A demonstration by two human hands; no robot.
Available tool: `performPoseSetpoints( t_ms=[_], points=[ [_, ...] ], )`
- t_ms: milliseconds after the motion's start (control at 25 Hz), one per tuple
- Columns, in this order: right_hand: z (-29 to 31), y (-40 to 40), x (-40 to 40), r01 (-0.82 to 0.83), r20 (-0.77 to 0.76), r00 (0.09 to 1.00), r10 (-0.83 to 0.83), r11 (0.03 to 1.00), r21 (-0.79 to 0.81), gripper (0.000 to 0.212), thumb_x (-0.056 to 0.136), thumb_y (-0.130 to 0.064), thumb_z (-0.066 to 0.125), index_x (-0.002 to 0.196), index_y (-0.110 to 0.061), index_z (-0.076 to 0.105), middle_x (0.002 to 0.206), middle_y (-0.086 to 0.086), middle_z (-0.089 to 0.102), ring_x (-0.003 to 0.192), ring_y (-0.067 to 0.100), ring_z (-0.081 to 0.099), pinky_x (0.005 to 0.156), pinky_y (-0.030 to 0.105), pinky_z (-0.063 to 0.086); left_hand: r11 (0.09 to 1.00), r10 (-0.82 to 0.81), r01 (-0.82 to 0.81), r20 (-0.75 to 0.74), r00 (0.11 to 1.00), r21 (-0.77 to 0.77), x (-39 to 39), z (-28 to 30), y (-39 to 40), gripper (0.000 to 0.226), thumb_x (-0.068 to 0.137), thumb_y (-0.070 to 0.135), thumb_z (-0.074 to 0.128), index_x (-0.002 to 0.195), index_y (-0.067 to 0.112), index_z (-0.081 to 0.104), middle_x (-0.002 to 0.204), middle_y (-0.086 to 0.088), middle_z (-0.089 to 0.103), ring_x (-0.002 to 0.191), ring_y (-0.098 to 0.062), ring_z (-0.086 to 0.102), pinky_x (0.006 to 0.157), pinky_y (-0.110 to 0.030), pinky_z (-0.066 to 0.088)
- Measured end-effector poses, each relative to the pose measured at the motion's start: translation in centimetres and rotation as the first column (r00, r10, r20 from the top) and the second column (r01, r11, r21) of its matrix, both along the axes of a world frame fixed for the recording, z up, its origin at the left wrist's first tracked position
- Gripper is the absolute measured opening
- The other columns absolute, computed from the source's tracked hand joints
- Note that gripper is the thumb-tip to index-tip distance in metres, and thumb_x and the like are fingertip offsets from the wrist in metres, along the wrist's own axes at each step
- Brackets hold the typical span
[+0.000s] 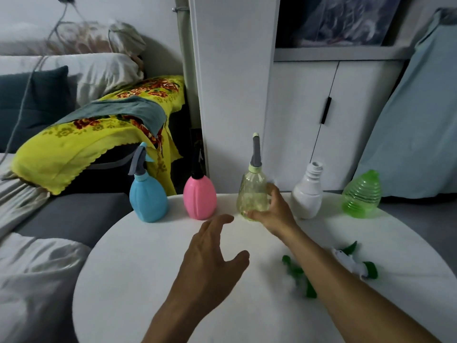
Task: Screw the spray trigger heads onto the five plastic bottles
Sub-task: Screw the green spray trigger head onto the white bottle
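At twelve o'clock on the round white table (138,280), the right hand (274,211) wrapped its fingers around the clear yellowish bottle (252,194), already capped. The left hand (212,263) hovered at six o'clock, fingers spread, touching nothing. Blue bottle (148,196) and pink bottle (199,198), both capped, stood toward nine; white bottle (308,194) and green bottle (362,194), uncapped, toward three. Two loose trigger heads (356,264) lay at four.

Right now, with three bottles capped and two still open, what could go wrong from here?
1. The right hand grips the clear yellow bottle low down; its tall head could make it tip as the grip lets go.
2. The right forearm lies over one loose green trigger head; pulling back may sweep it away.
3. The green bottle stands near the table edge and might be knocked off.
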State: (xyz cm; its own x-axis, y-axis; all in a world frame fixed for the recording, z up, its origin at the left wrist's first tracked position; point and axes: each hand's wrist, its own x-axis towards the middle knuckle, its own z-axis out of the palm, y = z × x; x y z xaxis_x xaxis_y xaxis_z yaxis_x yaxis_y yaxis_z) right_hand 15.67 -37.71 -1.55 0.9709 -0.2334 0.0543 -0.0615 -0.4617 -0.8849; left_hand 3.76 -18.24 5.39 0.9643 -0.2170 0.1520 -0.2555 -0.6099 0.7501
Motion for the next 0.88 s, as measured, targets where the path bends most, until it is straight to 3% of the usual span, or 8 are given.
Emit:
performPoseSetpoints(
  t_ms=[80, 200, 320, 400, 480, 600, 720, 880],
  points=[
    [-0.1, -1.0, -2.3, 0.132, 0.180, 0.977, -0.118, 0.989, -0.067, 0.060, 0.075, -0.023, 0.081, 0.127, -0.021, 0.050, 0.112, -0.006, 0.060, 0.096, 0.015, 0.060, 0.077, 0.028, 0.049, 1.000, 0.007, -0.007, 0.014, 1.000, -0.024, 0.1, 0.1, -0.4, 0.055, 0.084, 0.039, 0.070, 0.127, 0.046, 0.037, 0.113, 0.027, 0.035, 0.103, -0.005, 0.047, 0.087, -0.020, 0.036],
    [1.6, -3.5, -4.1, 0.475, 0.466, 0.781, -0.415, 0.880, -0.014, 0.033, 0.074, -0.016, 0.072, 0.098, -0.022, 0.050, 0.086, -0.001, 0.061, 0.071, 0.021, 0.060, 0.061, 0.027, 0.038, 0.999, 0.007, -0.005, 0.039, 0.999, -0.050, 0.1, -0.1, -1.1, 0.052, 0.083, 0.036, 0.072, 0.120, 0.047, 0.037, 0.109, 0.028, 0.038, 0.101, -0.006, 0.049, 0.086, -0.022, 0.039],
    [4.0, -6.6, -2.6, 0.647, 0.259, 0.677, -0.688, 0.725, 0.235, 0.053, 0.068, -0.022, 0.078, 0.112, -0.019, 0.047, 0.107, 0.006, 0.059, 0.098, 0.033, 0.061, 0.074, 0.035, 0.043, 0.998, 0.017, -0.011, 0.086, 0.996, -0.068, -0.2, -0.4, -1.7, 0.052, 0.082, 0.035, 0.073, 0.125, 0.043, 0.044, 0.110, 0.029, 0.041, 0.094, -0.009, 0.054, 0.083, -0.026, 0.045],
    [4.3, -8.2, -1.5, 0.620, 0.077, 0.766, -0.638, 0.766, 0.172, 0.085, 0.065, -0.030, 0.084, 0.136, -0.017, 0.040, 0.137, 0.010, 0.051, 0.121, 0.033, 0.053, 0.095, 0.046, 0.044, 0.998, 0.009, -0.003, 0.086, 0.996, -0.069, -0.2, -0.5, -2.0, 0.054, 0.082, 0.036, 0.073, 0.127, 0.042, 0.045, 0.116, 0.025, 0.045, 0.101, -0.008, 0.056, 0.087, -0.031, 0.048],
    [3.9, -8.6, -0.5, 0.495, 0.020, 0.866, -0.499, 0.863, 0.106, 0.090, 0.069, -0.036, 0.082, 0.144, -0.021, 0.035, 0.147, 0.007, 0.047, 0.128, 0.031, 0.049, 0.102, 0.049, 0.041, 0.997, -0.002, 0.007, 0.058, 0.998, -0.081, -0.2, -0.8, -2.1, 0.054, 0.082, 0.037, 0.073, 0.128, 0.044, 0.045, 0.125, 0.021, 0.050, 0.106, -0.005, 0.056, 0.093, -0.034, 0.047],
    [3.7, -7.9, 0.1, 0.417, 0.089, 0.904, -0.418, 0.908, 0.027, 0.046, 0.083, -0.032, 0.071, 0.122, -0.011, 0.057, 0.121, 0.015, 0.066, 0.112, 0.037, 0.061, 0.091, 0.045, 0.047, 0.994, -0.039, 0.041, 0.026, 0.999, -0.105, -0.4, -1.1, -1.8, 0.055, 0.082, 0.038, 0.073, 0.128, 0.046, 0.045, 0.131, 0.020, 0.053, 0.119, -0.004, 0.051, 0.100, -0.036, 0.046],
    [5.4, -7.2, -2.2, 0.519, 0.225, 0.844, -0.487, 0.847, -0.113, 0.034, 0.086, -0.035, 0.068, 0.104, -0.006, 0.063, 0.105, 0.018, 0.071, 0.098, 0.037, 0.064, 0.081, 0.043, 0.049, 0.992, -0.064, 0.072, 0.078, 0.995, -0.105, -0.6, -0.9, -1.7, 0.054, 0.082, 0.036, 0.073, 0.129, 0.043, 0.048, 0.125, 0.023, 0.055, 0.116, -0.002, 0.053, 0.097, -0.034, 0.047],
    [9.8, -5.9, -9.5, 0.342, 0.249, 0.895, -0.369, 0.928, 0.147, 0.029, 0.069, -0.042, 0.075, 0.087, -0.020, 0.069, 0.083, -0.005, 0.074, 0.080, 0.016, 0.069, 0.069, 0.032, 0.053, 0.973, -0.078, 0.092, 0.072, 0.994, -0.210, -1.3, -0.2, -2.4, 0.065, 0.070, 0.055, 0.075, 0.127, 0.049, 0.043, 0.122, 0.027, 0.054, 0.114, 0.006, 0.052, 0.090, -0.025, 0.047]
  ],
)
